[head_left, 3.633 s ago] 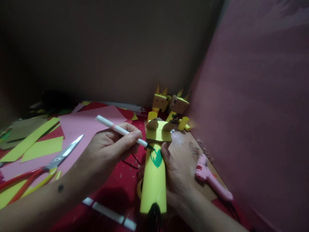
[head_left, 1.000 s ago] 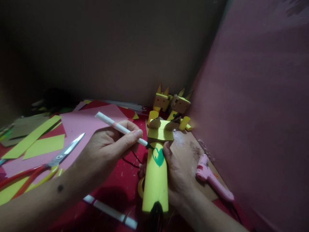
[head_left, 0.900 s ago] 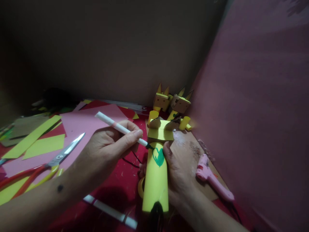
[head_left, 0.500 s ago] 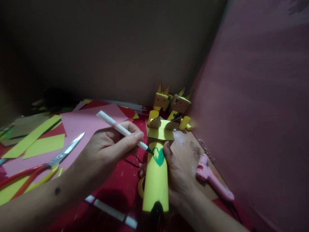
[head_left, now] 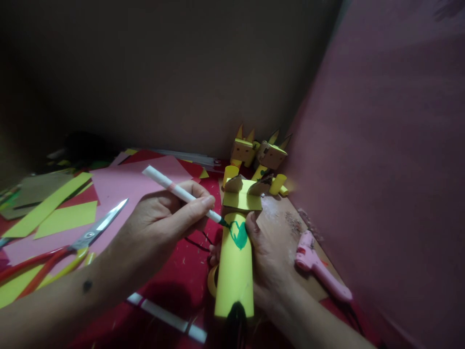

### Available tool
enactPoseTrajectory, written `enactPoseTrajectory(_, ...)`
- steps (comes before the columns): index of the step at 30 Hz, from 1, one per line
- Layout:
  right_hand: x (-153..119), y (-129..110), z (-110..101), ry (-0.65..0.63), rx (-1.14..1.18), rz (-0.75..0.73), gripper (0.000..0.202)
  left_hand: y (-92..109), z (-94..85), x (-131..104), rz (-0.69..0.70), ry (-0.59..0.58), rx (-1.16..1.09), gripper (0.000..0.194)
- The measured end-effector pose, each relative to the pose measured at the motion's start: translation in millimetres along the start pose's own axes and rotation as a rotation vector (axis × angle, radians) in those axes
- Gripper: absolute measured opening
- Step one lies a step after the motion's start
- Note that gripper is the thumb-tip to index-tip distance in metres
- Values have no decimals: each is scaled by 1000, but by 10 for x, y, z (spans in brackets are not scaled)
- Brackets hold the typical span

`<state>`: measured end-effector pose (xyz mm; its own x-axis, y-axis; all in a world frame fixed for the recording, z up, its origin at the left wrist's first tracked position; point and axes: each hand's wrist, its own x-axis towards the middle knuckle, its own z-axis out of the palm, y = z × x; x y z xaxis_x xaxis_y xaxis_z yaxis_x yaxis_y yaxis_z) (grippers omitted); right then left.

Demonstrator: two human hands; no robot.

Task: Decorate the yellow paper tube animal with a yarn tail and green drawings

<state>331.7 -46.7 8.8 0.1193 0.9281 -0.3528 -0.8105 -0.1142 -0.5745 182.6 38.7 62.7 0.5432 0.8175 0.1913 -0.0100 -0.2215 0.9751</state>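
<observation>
My left hand point(head_left: 178, 208) pinches a white felt-tip marker point(head_left: 181, 194) whose green tip touches the left edge of a green heart point(head_left: 240, 235). The heart is partly coloured, with bare yellow showing at its upper left. It is drawn on a yellow paper tube figure point(head_left: 234, 276), which has a box-shaped head with two cardboard ears on top and a black piece at the bottom. My right hand point(head_left: 267, 257) is wrapped around the figure from the right, thumb beside the heart, some fingertips showing on the left side.
Scissors point(head_left: 89, 237) with red and yellow handles lie on pink paper point(head_left: 145, 174) at the left. Another white marker point(head_left: 163, 315) is in front. A pink glue gun point(head_left: 319, 269) rests on cardboard point(head_left: 279, 218) at right. Two similar figures point(head_left: 271, 152) stand at the back.
The marker tip has shifted slightly left and up along the heart's edge, together with my left hand. My right hand and the figure look the same.
</observation>
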Motion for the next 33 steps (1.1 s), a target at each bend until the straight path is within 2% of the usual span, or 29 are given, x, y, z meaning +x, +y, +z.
enactPoseTrajectory(5,0,2,23,12,10,2,61,34,10,-31,12,-25,-36,30)
enactPoseTrajectory(10,3,3,14,57,45,8,63,-13,-10,-26,-13,-14,-40,31)
enactPoseTrajectory(18,3,1,10,23,48,4,58,1,21,-30,9,-78,-123,30)
enactPoseTrajectory(28,3,-4,16,3,27,-13,58,2,14,-36,-28,-25,-81,31)
enactPoseTrajectory(33,-11,-15,38,16,22,-31,58,29,33,-40,-28,-57,-115,28)
